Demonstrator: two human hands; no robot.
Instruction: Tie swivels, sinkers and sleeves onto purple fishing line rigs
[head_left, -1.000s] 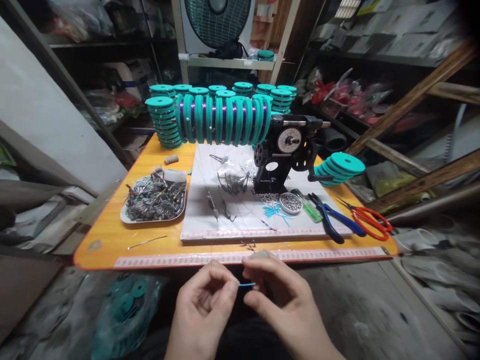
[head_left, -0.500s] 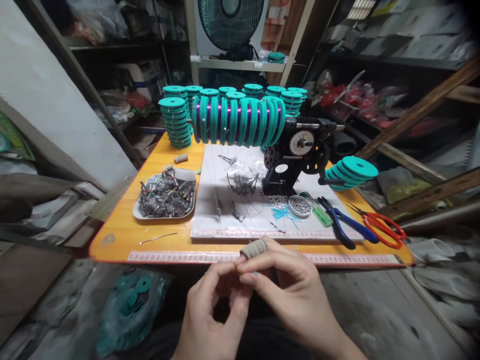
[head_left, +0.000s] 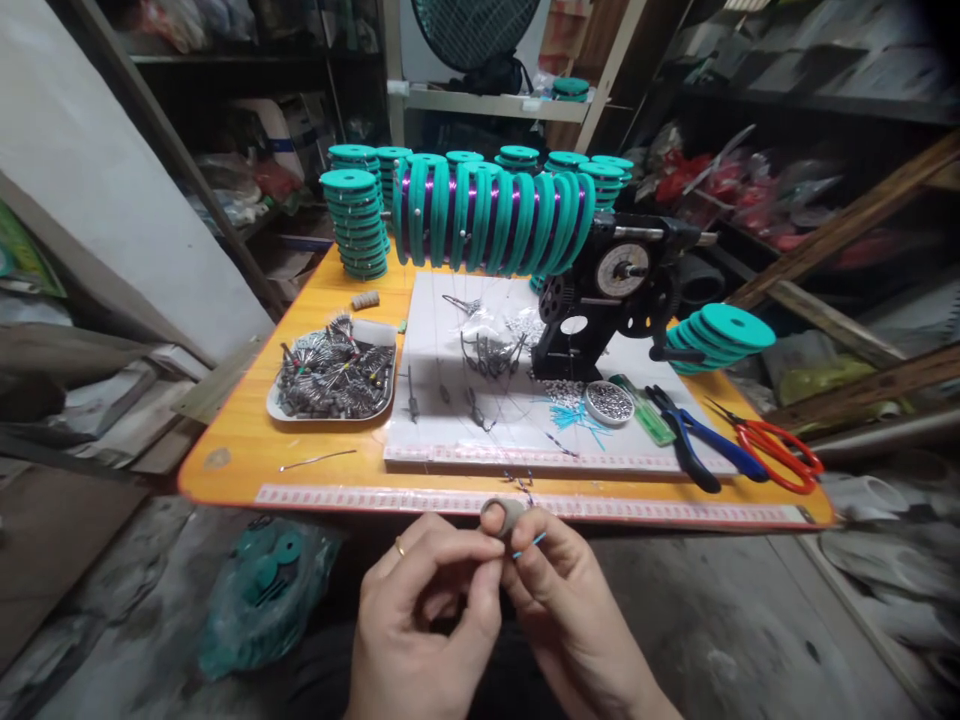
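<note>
In front of the bench's near edge, my hands meet at the fingertips. My left hand (head_left: 431, 605) pinches with thumb and index finger; whatever lies between them is too small or hidden to make out. My right hand (head_left: 559, 590) is closed on a thin blue strip (head_left: 529, 546) between thumb and index finger. A grey-beige wrap (head_left: 504, 515) covers one finger of the right hand. Similar blue strips (head_left: 577, 420) lie on the white board (head_left: 442, 445) beyond, beside a small round dish of metal beads (head_left: 609, 403).
Teal line spools (head_left: 491, 220) wound with purple thread sit on a black hand-cranked winder (head_left: 622, 270). A tray (head_left: 330, 418) of wire-and-weight pieces stands left. Blue-handled pliers (head_left: 694, 445) and red scissors (head_left: 780, 460) lie right. Below hangs a bag of teal spools (head_left: 262, 600).
My right hand has turned, tipping the wrapped finger's end towards me, and more of the blue strip shows. The fingertips of both hands stay together. The view has tilted slightly downward.
</note>
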